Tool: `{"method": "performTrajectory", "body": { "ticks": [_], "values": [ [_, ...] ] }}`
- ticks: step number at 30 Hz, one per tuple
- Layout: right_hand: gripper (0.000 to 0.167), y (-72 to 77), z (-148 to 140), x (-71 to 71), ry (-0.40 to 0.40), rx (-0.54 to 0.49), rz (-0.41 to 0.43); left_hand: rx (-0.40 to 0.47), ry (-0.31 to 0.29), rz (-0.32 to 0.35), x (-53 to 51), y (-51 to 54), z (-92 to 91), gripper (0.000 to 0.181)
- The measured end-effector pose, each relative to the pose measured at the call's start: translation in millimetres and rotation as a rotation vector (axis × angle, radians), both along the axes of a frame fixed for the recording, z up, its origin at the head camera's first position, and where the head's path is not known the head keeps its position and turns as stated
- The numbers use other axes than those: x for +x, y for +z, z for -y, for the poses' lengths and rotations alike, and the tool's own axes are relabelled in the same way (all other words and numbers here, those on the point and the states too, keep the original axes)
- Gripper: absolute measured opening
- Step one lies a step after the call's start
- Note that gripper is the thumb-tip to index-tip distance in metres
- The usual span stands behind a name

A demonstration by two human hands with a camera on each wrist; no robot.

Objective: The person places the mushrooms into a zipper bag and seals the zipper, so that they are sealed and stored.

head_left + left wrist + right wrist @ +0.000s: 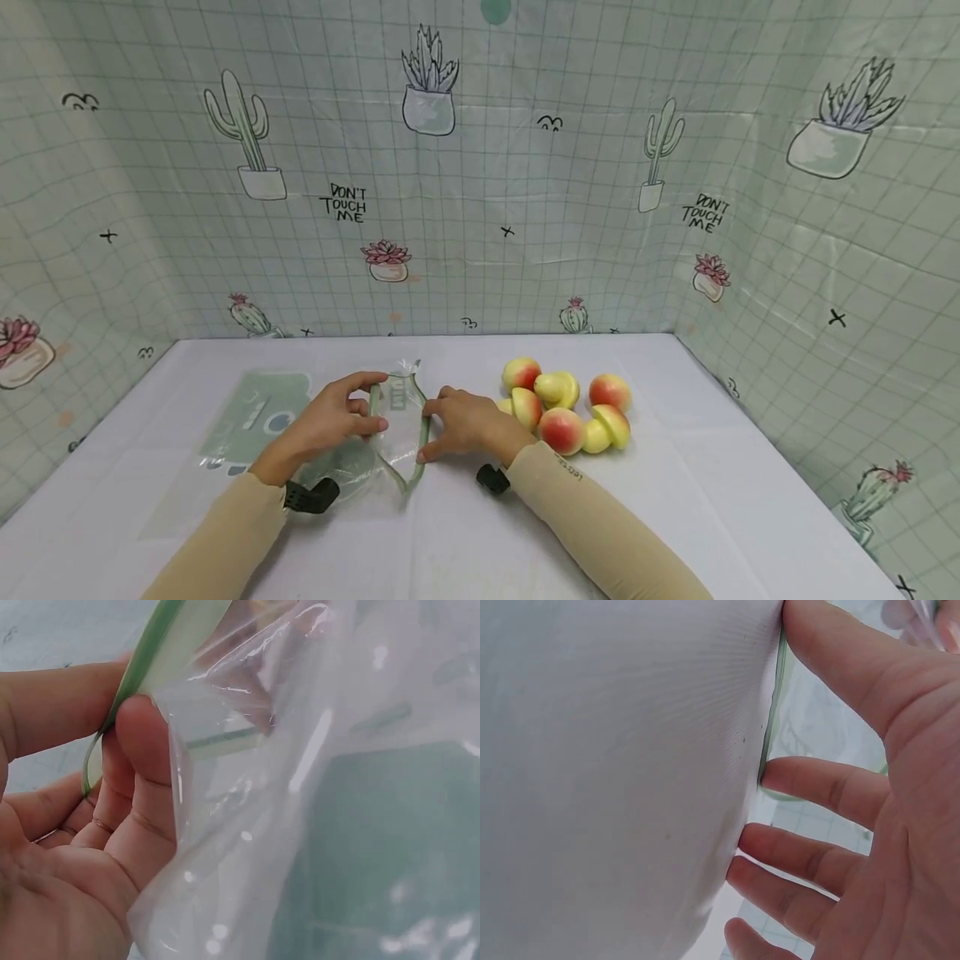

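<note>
A clear plastic bag (352,475) with a green-edged mouth stands opened between the two hands above the white table. My left hand (327,419) grips the left side of the mouth; in the left wrist view the green rim (142,667) runs between its thumb and fingers. On the opposite side, my right hand (468,423) touches the rim with thumb and forefinger spread apart. Its other fingers (795,859) extend fairly straight in the right wrist view. Inside the bag no contents can be seen.
Several red-and-yellow peach-like fruits (561,431) and yellow pieces lie grouped right of the right hand. A flat clear bag with green print (258,400) lies on the left side of the table (675,517). A patterned cloth (480,283) hangs behind and at both sides.
</note>
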State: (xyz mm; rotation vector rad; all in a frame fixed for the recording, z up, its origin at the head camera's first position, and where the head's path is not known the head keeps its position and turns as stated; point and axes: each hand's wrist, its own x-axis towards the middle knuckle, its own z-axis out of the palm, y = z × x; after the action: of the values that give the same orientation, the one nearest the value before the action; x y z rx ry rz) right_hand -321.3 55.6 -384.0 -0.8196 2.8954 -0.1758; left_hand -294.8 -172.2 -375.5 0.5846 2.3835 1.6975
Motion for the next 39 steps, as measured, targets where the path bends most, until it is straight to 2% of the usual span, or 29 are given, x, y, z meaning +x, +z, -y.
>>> {"method": "performTrajectory", "body": {
  "ticks": [4,10,16,21,30,39],
  "values": [
    [0.066,0.3,0,0.7,0.003,-0.004,0.007,0.029,-0.015,0.015,0.4,2.1,2.5,0.071],
    [0.068,0.9,-1,0.5,0.020,0.007,-0.011,-0.005,-0.056,0.023,-0.5,-3.4,-0.5,0.072],
    [0.070,-0.4,0,-1.8,0.042,0.045,-0.027,0.001,-0.045,0.041,0.9,-8.8,-3.4,0.073],
    [0.071,1.6,-1,-1.3,0.057,0.045,-0.037,0.017,-0.059,0.057,0.4,-9.8,-5.2,0.073],
    [0.073,4.7,-5,-4.1,0.074,-0.053,-0.036,0.021,-0.073,0.057,-1.8,-11.1,-7.3,0.074],
    [0.071,19.7,-13,-1.6,0.095,-0.148,-0.047,0.027,-0.067,0.065,-2.1,-14.0,-8.6,0.074]
  ]
}}
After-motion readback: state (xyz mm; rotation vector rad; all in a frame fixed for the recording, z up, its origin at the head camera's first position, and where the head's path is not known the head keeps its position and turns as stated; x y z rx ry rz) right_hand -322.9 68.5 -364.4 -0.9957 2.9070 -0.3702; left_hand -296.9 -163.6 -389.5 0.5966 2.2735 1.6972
